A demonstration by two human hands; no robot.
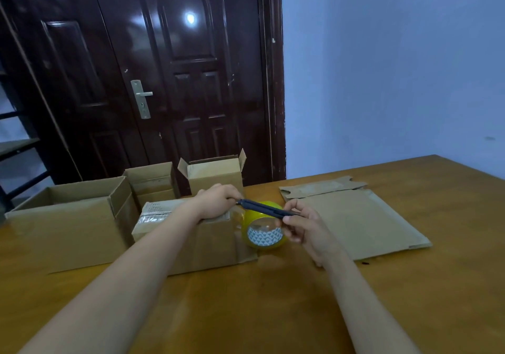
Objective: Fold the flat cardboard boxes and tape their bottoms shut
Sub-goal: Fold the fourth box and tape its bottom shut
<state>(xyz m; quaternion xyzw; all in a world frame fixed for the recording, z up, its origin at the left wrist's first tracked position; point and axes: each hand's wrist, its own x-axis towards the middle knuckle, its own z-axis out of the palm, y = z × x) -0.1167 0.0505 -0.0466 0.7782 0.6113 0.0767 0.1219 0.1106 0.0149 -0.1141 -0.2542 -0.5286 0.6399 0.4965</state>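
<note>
A small cardboard box (191, 241) lies bottom-up on the wooden table (246, 312), with clear tape along its closed flaps. My left hand (217, 200) rests on the box's far right corner, fingers curled down at the tape there. A yellow tape roll (263, 233) hangs beside the box's right edge, joined to it by a stretch of tape. My right hand (303, 229) grips a dark utility knife (263, 208), whose tip points left at the tape by my left fingers. Flat cardboard boxes (363, 222) lie to the right.
A larger open box (68, 217) stands at the left. Two smaller open boxes (153, 181) (216, 174) stand behind, near the table's far edge. A dark door (177, 80) and a blue wall (382, 80) lie beyond the table.
</note>
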